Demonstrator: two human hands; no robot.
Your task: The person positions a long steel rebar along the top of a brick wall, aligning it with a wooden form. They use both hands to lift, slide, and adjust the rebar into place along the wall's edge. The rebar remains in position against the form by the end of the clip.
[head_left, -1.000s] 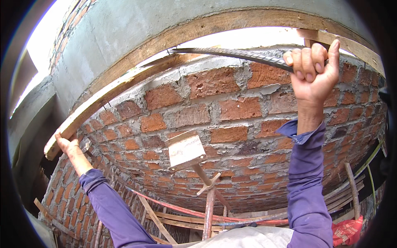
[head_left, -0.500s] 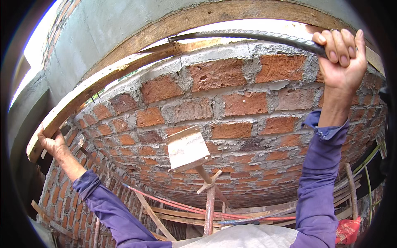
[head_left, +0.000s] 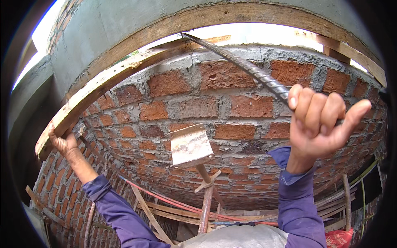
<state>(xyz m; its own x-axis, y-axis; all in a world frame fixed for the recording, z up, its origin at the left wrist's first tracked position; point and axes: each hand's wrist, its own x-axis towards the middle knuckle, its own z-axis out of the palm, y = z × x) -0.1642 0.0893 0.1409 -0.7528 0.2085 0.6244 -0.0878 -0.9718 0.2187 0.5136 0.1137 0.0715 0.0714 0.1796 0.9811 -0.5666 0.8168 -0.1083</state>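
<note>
My right hand (head_left: 318,120) is closed around the lower end of a ribbed steel bar (head_left: 240,63), thumb stuck out to the side. The bar slants up and left to its dark tip, at the wooden beam's lower edge by the upper end of a loose plank. My left hand (head_left: 65,144) grips the lower left end of this plank (head_left: 99,87), fingers partly hidden by the wood. The plank runs up along the top of the brick wall (head_left: 198,107), below the wooden beam (head_left: 231,14).
A steel prop (head_left: 206,206) with a flat head plate (head_left: 191,146) stands before the wall. Grey concrete (head_left: 124,29) rises above the beam. Several boards and a red pole (head_left: 165,201) lie low down. A red bag (head_left: 339,239) sits at lower right.
My right hand has come down and to the left, swinging its end of the steel bar away from the gap under the beam. My left hand keeps its grip on the plank.
</note>
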